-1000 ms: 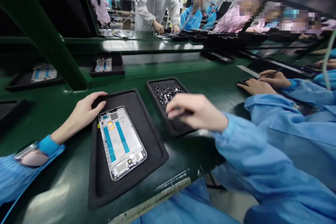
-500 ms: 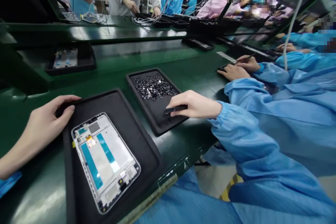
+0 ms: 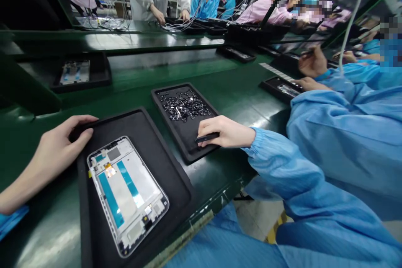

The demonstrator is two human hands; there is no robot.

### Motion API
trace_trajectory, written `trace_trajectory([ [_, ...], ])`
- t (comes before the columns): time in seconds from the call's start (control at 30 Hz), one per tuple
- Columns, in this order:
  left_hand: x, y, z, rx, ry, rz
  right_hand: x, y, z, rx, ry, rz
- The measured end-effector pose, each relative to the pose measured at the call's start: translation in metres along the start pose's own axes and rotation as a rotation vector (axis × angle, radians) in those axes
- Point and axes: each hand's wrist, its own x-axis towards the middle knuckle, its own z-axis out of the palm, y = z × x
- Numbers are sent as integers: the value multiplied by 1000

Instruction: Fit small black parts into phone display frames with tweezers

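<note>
My left hand point(image 3: 61, 144) has its thumb and fingers closed on the far left corner of a large black tray point(image 3: 168, 167). On that tray lies a phone frame point(image 3: 128, 194) with a silvery inner face, two blue strips and a small orange-yellow flex piece. My right hand point(image 3: 221, 132) pinches a slim black tweezers-like tool point(image 3: 207, 137) above the near part of a smaller black tray point(image 3: 185, 144). The tool's tip is hard to make out. Many tiny dark, shiny parts point(image 3: 185, 104) are heaped in the far half of the smaller tray.
Another black tray with a phone frame point(image 3: 75, 73) stands at the back left. A co-worker's hands point(image 3: 314, 65) are over a black tray point(image 3: 281, 88) at the right. Beyond a raised ledge point(image 3: 157, 41) are cables and more people. The green bench's front edge point(image 3: 188, 228) runs below.
My right hand has shifted slightly left and down over the smaller tray, still pinching the tool. My left hand stays on the large tray. The co-worker's hands at the right have moved apart, exposing a tray.
</note>
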Motion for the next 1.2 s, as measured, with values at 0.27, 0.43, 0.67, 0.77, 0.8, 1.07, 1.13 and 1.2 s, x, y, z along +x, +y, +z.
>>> trace_trajectory([
  [0.27,0,1,1,-34,14,32,34,15,-8,-105,119,48],
  [0.43,-2,12,-1,-75,32,26,68,12,7,-331,215,162],
  [0.67,-2,2,0,-73,-24,71,69,11,12,-411,135,279],
  [0.77,-2,1,0,-71,-32,78,70,11,11,-454,91,274],
  [0.8,-2,1,0,-71,-31,83,71,11,10,-469,77,273],
  [1.07,-2,2,0,-84,-55,68,74,-2,14,-533,35,354],
  [1.13,-3,2,-1,-109,-22,67,74,-3,14,-503,86,349],
  [1.2,-6,4,-2,-146,95,72,74,-5,13,-440,203,317],
])
